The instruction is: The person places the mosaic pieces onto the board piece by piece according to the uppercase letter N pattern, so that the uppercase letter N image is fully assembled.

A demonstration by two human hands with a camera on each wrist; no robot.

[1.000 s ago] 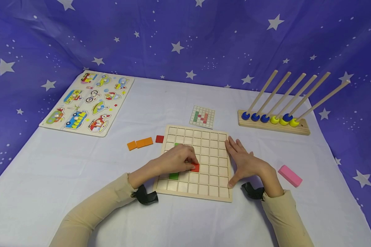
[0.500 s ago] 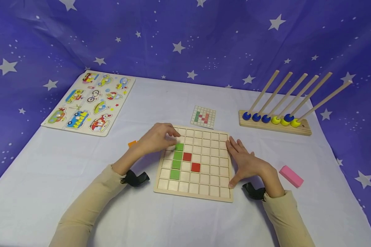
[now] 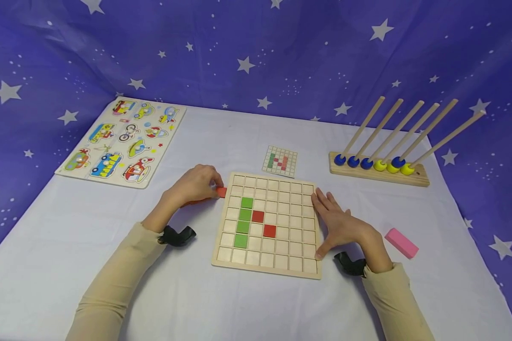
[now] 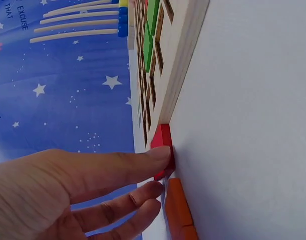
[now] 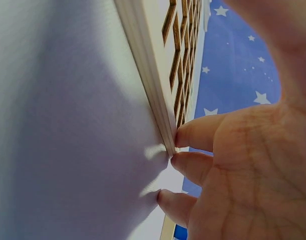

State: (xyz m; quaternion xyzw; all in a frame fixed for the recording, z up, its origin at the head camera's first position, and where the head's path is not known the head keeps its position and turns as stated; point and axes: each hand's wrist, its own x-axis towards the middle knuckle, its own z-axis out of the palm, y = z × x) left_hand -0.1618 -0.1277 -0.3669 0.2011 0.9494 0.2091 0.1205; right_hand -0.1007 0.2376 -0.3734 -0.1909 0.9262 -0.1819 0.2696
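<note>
Head view puts the red square tile (image 3: 221, 192) on the white tablecloth (image 3: 256, 303) just off the upper left corner of the wooden grid board (image 3: 268, 224), left of centre in the frame, with the left hand (image 3: 194, 185) now closed around it — a second ago that hand lay over the middle of the board, and half a second ago it was lifting away past the board's upper left edge. In the left wrist view the thumb (image 4: 117, 167) presses on the tile's face while the other fingers curl beneath, so it looks like a pinch, though the underside contact is partly hidden. Orange tiles (image 4: 179, 212) lie just beside the red one. On the board three green tiles (image 3: 244, 221) and two red tiles (image 3: 263, 223) sit in their cells, so the last piece seems placed and a fresh one is being picked. The right hand (image 3: 339, 225) has not moved — fingers straight, resting flat against the board's right edge. Above the board lies the pattern card (image 3: 280, 161); a pink block (image 3: 401, 242) sits at far right.
</note>
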